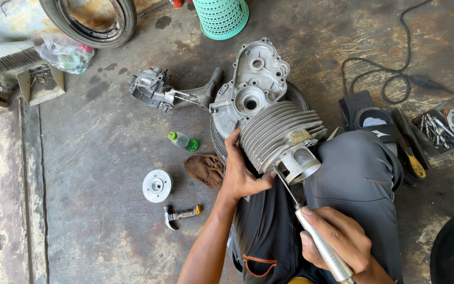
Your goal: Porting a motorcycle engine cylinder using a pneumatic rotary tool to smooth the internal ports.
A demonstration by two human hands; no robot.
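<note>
The finned cylinder (278, 134) is gripped by the left hand (243, 176); a screwdriver (311, 231), clasped in the right hand (340, 242), is being worked at the piston (300, 163). Steady, careful prying seems needed next.

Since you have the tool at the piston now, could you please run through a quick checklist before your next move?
1. Left hand grips finned cylinder: ok.
2. Right hand holds tool firmly: ok.
3. Tool tip reaches piston: ok.
4. What the tip engages: cannot tell.
5. Cylinder propped over the lap, against the engine case: ok.
6. Hammer and rag lie close by on the floor: ok.
</note>
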